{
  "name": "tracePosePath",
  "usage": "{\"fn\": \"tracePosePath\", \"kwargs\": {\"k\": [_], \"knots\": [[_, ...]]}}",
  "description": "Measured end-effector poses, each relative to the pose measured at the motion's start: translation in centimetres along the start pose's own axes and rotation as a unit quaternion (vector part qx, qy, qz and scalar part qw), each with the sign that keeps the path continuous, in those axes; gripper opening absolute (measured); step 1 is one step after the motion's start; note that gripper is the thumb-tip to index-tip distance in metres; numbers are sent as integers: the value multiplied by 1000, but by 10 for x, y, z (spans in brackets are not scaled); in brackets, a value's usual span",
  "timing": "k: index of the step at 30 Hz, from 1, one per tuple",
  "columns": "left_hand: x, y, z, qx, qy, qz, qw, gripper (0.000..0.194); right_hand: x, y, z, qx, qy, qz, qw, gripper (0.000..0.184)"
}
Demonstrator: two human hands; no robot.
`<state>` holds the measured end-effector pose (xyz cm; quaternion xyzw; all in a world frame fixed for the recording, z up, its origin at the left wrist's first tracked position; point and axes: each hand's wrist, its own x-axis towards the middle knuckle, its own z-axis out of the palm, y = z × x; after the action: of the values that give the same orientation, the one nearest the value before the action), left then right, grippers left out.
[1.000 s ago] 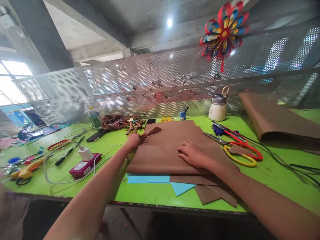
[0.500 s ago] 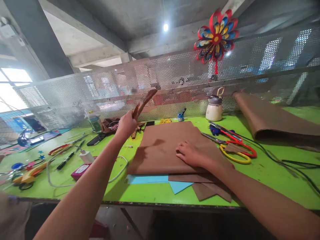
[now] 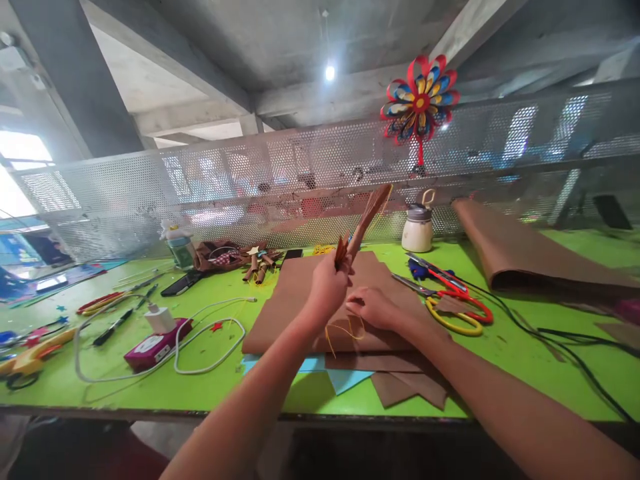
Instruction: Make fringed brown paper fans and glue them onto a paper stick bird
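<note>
My left hand (image 3: 331, 283) is closed around a long brown paper piece (image 3: 367, 223) with a flared, streaky upper end, tilted up to the right. Below the hands a loop of yellow thread (image 3: 353, 331) dangles over a stack of brown paper sheets (image 3: 290, 300). Just right of it is my right hand (image 3: 374, 308), low over the sheets, its fingers curled in; anything between them is hidden. Light blue paper (image 3: 350, 380) and brown offcuts (image 3: 400, 387) stick out under the front edge of the stack.
Red-handled scissors (image 3: 463, 293) and yellow-handled scissors (image 3: 450, 320) lie on the right, near a folded brown sheet (image 3: 525, 253). A white bottle (image 3: 417, 230) stands behind. At left are a purple box (image 3: 155, 347), a white cable (image 3: 210, 370), a phone (image 3: 183, 283) and small paper rolls (image 3: 261, 270).
My left hand has moved right with the brown paper piece, to just beside my right hand. Yellow thread now shows below the hands. The right hand's fingers have curled in.
</note>
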<state>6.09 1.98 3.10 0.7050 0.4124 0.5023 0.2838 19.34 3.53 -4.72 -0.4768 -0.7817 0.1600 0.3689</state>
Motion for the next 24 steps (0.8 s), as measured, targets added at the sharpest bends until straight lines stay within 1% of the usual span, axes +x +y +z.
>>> {"fn": "tracePosePath", "kwargs": {"k": [1, 2, 4, 5, 6, 8, 9, 11, 13, 14, 15, 16, 17, 18, 19, 20, 22, 24], "knots": [[-2, -6, 1, 51, 20, 29, 998, 16, 1, 1, -1, 14, 14, 17, 1000, 23], [-4, -14, 0, 88, 33, 40, 995, 17, 3, 1, -3, 25, 29, 33, 999, 29], [-10, -31, -1, 142, 39, 30, 989, 18, 4, -2, -8, 79, 68, 62, 993, 39], [-13, -38, -1, 158, 36, 22, 987, 19, 5, -5, -12, 128, 93, 72, 985, 41], [-16, -44, -1, 168, 31, 18, 985, 20, 4, -8, -15, 188, 118, 76, 972, 42], [-18, -49, 1, 179, 19, 19, 983, 21, 3, -17, -20, 301, 161, 70, 937, 39], [-19, -49, 3, 181, 13, 24, 983, 22, 3, -21, -22, 335, 175, 61, 924, 37], [-20, -44, 7, 182, 3, 36, 983, 21, 3, -26, -24, 364, 188, 55, 911, 33], [-21, -37, 10, 170, -10, 45, 984, 21, 4, -27, -24, 394, 187, 70, 897, 30], [-22, -32, 10, 149, -19, 39, 988, 20, 4, -26, -24, 417, 181, 81, 887, 29], [-22, -28, 9, 112, -33, 22, 993, 19, 5, -25, -25, 442, 172, 90, 876, 28], [-22, -23, 7, 54, -50, -11, 997, 19, 5, -24, -25, 468, 157, 93, 865, 27], [-22, -19, 5, -24, -72, -58, 995, 19, 5, -23, -26, 493, 139, 92, 854, 26], [-21, -15, 1, -110, -99, -107, 983, 21, 5, -23, -27, 516, 116, 88, 844, 25], [-19, -11, -3, -195, -128, -157, 960, 23, 4, -23, -28, 534, 89, 82, 837, 25], [-16, -9, -7, -263, -159, -201, 930, 25, 3, -23, -30, 547, 62, 76, 831, 25], [-12, -6, -14, -334, -224, -276, 873, 31, 1, -25, -33, 559, 19, 73, 826, 25], [-10, -7, -18, -362, -268, -318, 834, 35, 0, -25, -36, 556, -5, 81, 827, 24]]}}
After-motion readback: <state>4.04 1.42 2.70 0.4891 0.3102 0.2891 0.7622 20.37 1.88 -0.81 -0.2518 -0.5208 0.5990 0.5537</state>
